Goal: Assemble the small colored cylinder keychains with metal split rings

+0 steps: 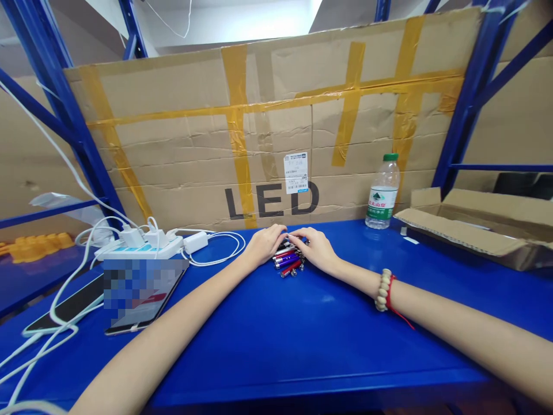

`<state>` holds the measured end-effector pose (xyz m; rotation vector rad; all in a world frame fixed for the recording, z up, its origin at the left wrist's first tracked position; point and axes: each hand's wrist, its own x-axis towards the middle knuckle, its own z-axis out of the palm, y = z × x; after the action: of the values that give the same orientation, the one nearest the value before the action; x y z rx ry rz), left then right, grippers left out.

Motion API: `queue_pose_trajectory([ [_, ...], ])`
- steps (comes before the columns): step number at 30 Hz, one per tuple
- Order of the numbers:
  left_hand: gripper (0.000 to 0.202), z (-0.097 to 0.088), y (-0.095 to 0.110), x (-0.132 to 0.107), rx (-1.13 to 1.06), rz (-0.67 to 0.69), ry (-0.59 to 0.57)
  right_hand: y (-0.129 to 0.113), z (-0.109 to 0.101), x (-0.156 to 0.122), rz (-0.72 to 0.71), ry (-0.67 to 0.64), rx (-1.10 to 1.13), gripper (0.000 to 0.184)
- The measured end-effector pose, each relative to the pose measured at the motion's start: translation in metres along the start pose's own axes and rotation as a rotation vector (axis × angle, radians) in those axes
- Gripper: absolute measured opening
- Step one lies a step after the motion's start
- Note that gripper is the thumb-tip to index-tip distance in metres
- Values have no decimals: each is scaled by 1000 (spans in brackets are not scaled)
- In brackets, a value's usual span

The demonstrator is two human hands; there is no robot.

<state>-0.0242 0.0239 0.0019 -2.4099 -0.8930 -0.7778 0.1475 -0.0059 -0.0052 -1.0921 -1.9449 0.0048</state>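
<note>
A small pile of keychain flashlights, slim metal tubes in silver, purple and red with little chain clasps, lies on the blue tabletop. My left hand curls over the pile from the left, its fingers bent and pressed together. From the right, my right hand closes on the same pile, with thumb and fingers bent inward. The fingertips of both hands meet or nearly meet above the far side of the tubes. Part of the pile is hidden under the fingers.
A white power strip with plugged chargers and tangled cables stands at left, beside a tablet and a phone. A water bottle and an open cardboard box sit at right. Taped cardboard walls the back.
</note>
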Motion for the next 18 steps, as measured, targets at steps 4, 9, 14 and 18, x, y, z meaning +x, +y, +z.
queue_pose_trajectory([
  [4,30,-1,0,0,5,-18,-42,-5,-3,-1,11,18,44,20],
  [9,31,-5,2,1,0,-30,-53,-4,-1,0,71,42,167,22],
  [14,27,-6,3,1,-48,-35,-47,1,2,2,118,62,300,23],
  [18,27,-3,1,1,-63,-30,-26,0,1,2,103,68,345,24],
])
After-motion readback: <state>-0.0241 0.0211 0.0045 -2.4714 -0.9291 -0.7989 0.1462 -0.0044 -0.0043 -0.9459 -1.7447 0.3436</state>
